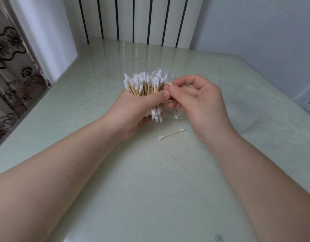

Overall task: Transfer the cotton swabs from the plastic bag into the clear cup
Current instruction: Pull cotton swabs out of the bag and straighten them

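Wooden-stemmed cotton swabs [145,85] stand bunched in the left grip [133,110], its fingers curled round them. The right grip [194,100] pinches what looks like 1 stem [186,86] at the bundle's edge. 1 loose swab [171,134] lies on the pale green desk [150,189] beneath.

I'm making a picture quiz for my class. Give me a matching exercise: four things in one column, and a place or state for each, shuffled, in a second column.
Things
1. bundle
2. loose swab
3. right hand
4. white slats

Place or state
a. stand behind the table
b. pinches a thin stick
c. gripped in the left hand
d. lies flat on the table, touched by nothing

Pairs: 1-c, 2-d, 3-b, 4-a
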A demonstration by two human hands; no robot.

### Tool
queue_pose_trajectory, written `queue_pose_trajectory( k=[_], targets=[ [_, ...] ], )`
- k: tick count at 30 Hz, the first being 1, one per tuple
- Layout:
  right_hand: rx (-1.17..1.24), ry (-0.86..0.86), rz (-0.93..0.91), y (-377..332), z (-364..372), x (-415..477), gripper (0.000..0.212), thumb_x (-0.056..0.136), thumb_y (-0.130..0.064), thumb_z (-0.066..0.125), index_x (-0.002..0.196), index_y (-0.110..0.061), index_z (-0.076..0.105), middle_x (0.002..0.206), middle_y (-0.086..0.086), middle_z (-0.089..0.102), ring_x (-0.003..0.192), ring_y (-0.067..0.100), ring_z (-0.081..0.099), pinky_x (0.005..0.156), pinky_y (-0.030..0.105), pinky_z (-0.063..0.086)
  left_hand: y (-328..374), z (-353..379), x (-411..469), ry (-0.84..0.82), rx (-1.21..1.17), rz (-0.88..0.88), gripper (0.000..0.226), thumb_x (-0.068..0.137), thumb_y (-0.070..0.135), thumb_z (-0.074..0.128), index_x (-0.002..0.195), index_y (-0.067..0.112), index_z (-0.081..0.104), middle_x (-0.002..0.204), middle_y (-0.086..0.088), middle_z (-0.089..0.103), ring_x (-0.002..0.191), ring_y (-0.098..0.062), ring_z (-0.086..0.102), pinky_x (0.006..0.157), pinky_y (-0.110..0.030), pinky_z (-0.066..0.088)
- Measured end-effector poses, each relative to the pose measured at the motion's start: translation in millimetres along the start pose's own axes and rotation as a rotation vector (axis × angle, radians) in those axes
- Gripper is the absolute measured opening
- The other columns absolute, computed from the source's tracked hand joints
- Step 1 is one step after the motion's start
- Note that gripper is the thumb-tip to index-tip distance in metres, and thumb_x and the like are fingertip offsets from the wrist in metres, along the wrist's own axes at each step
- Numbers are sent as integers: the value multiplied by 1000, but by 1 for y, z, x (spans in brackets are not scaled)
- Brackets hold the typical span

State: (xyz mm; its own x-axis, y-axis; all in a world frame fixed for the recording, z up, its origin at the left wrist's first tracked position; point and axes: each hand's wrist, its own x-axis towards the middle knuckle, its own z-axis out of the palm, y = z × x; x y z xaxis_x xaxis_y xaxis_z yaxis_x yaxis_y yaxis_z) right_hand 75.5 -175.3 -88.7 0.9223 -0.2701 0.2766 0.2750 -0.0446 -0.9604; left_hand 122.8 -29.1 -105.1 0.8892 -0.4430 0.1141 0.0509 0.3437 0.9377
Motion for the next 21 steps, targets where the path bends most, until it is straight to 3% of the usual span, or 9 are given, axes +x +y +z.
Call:
queue_pose_trajectory(
  k=[3, 5, 11, 14, 17, 21],
  targets=[
    [-99, 11, -10, 0, -1, 1, 10, 87, -4, 73, 87, -14, 72, 70, 3, 72, 56, 13, 59, 59, 24, 51, -1, -2, 0, -3, 2, -18, 30, 92, 6, 68, 121, -1, 67, 94, -10, 74, 78, -15, 71, 60, -22, 53],
    [-96, -8, 16, 0, 0, 0, 12, 87, -3, 73, 87, -15, 75, 66, 0, 69, 52, 11, 55, 55, 22, 47, -1, -4, 2, -30, 11, -33, 38, 91, 14, 71, 125, -2, 66, 106, -21, 72, 86, -20, 71, 62, -25, 54],
    [-108, -83, 15, 0, 4, -3, 24, 87, 4, 71, 87, -20, 74, 70, -5, 72, 63, 6, 65, 59, 19, 52, -1, -4, 1, -8, 12, -75, 50, 80, 19, 75, 125, 1, 66, 115, -16, 74, 95, -23, 73, 67, -28, 57],
    [-144, -93, -32, -1, 3, -3, 28, 86, 2, 72, 89, -25, 75, 78, -6, 75, 71, 6, 66, 58, 20, 51, -1, -4, 1, -62, 31, -59, 45, 84, 9, 75, 126, -1, 65, 115, -17, 73, 95, -22, 72, 70, -28, 56],
    [-152, -105, -45, -3, -1, -2, 31, 87, 4, 70, 95, -26, 72, 86, -5, 77, 79, 7, 69, 59, 23, 51, 0, -3, -1, -52, 7, -34, 35, 82, 3, 72, 116, 3, 67, 97, -7, 76, 84, -15, 73, 68, -25, 56],
    [-250, -163, -64, -4, -8, -1, 41, 86, 12, 58, 101, -25, 67, 89, -5, 78, 71, 4, 67, 62, 25, 51, 3, -3, -1, -16, 55, -48, 25, 88, -3, 69, 111, 6, 68, 85, -5, 72, 73, -15, 69, 62, -25, 55]
  ],
)
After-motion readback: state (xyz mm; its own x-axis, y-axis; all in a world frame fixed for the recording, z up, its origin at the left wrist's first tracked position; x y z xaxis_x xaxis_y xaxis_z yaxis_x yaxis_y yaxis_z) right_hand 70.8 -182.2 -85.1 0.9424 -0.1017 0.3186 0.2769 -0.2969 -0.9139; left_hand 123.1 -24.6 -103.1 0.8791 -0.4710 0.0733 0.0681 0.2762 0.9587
